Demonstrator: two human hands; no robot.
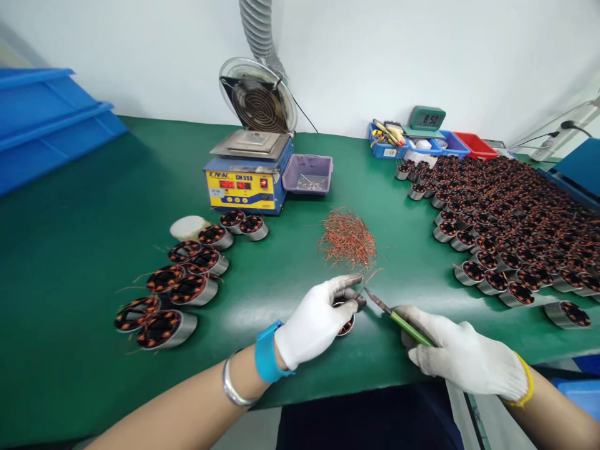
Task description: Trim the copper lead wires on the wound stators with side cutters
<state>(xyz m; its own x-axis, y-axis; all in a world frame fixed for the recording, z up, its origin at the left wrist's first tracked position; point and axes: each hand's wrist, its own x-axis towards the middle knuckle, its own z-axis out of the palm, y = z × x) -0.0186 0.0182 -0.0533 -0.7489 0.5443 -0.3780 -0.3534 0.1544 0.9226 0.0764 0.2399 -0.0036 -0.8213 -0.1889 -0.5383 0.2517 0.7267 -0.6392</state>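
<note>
My left hand (315, 322), in a white glove with darkened fingertips, is closed around a motor stator (347, 326) with copper windings, partly hidden by the fingers. In my gloved right hand (462, 353) is a pair of wire cutters (409, 327) with green handles. Their narrow jaws point left, close to the left fingertips and the thin wire ends there. Just beyond the hands lies a loose heap of copper wire offcuts (349, 239). A stray piece of wire (374, 275) rests between the heap and the cutters.
At left stands a group of stators (194, 290) beside a round white lid (188, 227). Behind are a solder pot (244, 184), a purple tray (308, 175) and a fume fan (259, 103). Many stators (510, 225) crowd the right. Blue bins (51, 125) stand far left.
</note>
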